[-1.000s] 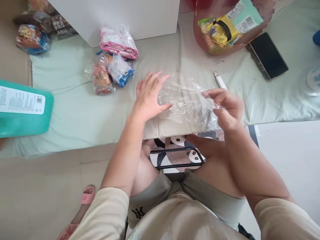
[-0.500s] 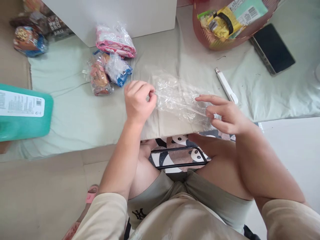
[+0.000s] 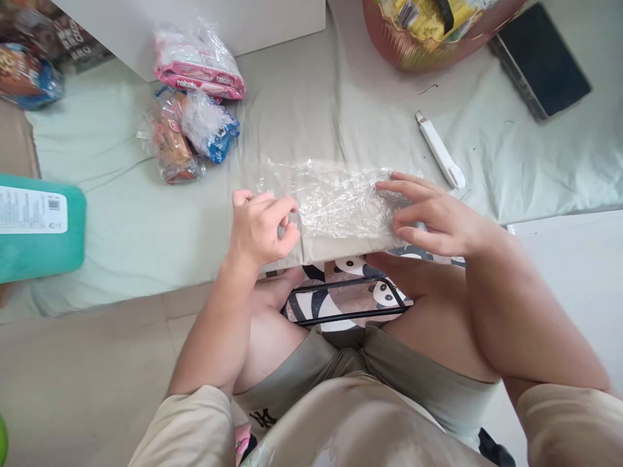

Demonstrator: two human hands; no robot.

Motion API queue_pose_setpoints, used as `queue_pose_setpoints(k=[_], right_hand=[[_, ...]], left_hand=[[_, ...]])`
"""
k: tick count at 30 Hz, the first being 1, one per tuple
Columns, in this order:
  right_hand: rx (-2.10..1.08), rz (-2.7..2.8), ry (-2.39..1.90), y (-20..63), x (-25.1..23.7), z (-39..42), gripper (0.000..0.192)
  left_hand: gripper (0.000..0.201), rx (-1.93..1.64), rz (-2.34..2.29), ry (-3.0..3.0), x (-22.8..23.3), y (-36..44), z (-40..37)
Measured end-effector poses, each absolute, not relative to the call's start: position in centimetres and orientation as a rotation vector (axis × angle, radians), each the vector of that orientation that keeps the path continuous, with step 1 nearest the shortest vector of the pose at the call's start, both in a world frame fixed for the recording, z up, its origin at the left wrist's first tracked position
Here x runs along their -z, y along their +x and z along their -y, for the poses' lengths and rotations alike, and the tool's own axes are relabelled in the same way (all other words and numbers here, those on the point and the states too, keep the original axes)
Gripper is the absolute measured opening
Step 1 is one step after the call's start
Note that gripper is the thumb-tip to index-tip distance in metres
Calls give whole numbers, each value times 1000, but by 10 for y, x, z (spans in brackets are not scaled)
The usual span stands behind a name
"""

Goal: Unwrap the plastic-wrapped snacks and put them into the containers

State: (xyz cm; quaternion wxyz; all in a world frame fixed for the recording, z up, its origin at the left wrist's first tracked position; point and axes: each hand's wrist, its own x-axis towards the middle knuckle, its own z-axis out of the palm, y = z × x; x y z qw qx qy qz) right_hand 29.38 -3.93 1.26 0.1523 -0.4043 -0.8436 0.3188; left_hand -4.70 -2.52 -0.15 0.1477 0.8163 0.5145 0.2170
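Observation:
A crumpled clear plastic bag (image 3: 335, 201) lies flat on the pale green mattress (image 3: 146, 220), close to its front edge. My left hand (image 3: 260, 227) pinches the bag's left end between thumb and fingers. My right hand (image 3: 431, 214) rests on the bag's right end with its fingers spread flat, pressing it down. My knees sit just below the mattress edge.
Snack packets in clear wrap (image 3: 187, 133) and a pink packet (image 3: 199, 68) lie at the back left. A white slim tool (image 3: 440, 150) lies right of the bag. A red basket of snacks (image 3: 428, 32), a dark phone (image 3: 545, 61) and a teal box (image 3: 36, 227) are nearby.
My left hand went from lying flat on the bag to pinching its left end. My right hand let go of its pinch and flattened onto the right end. The bag now lies smoother.

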Motion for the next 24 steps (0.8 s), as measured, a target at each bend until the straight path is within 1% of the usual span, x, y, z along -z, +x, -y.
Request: queue_pose_setpoints(k=[2, 4, 6, 7, 10, 13, 16, 19, 21, 23, 24], right_hand=[[-855, 2423, -1207, 291, -10, 40, 37], [-762, 2439, -1274, 286, -8, 42, 39], [-681, 2454, -1323, 280, -7, 44, 35], [-657, 2459, -1340, 276, -7, 45, 32], [-617, 2468, -1394, 268, -10, 47, 28], [-585, 2519, -1475, 264, -18, 52, 27], [-614, 2558, -1507, 263, -31, 61, 26], [-616, 2501, -1449, 262, -42, 64, 31], [-583, 2354, -1465, 258, -41, 56, 26], [-533, 2153, -1553, 248, -32, 41, 14], [-507, 2065, -1605, 241, -25, 32, 19]], left_hand=[[18, -631, -1537, 2284, -3, -46, 28], [20, -705, -1657, 2222, -15, -38, 30], [19, -799, -1698, 2218, -29, -21, 32], [19, -809, -1645, 2248, -36, -9, 32], [26, -619, -1356, 2347, -45, 29, 31], [35, -411, -1310, 2400, -35, 47, 30], [48, -325, -1404, 2389, -19, 37, 33], [61, -290, -1468, 2324, -12, 18, 37], [68, -223, -1478, 2283, -12, 9, 38], [72, -149, -1457, 2254, -13, 4, 38], [72, -120, -1432, 2250, -14, 3, 37]])
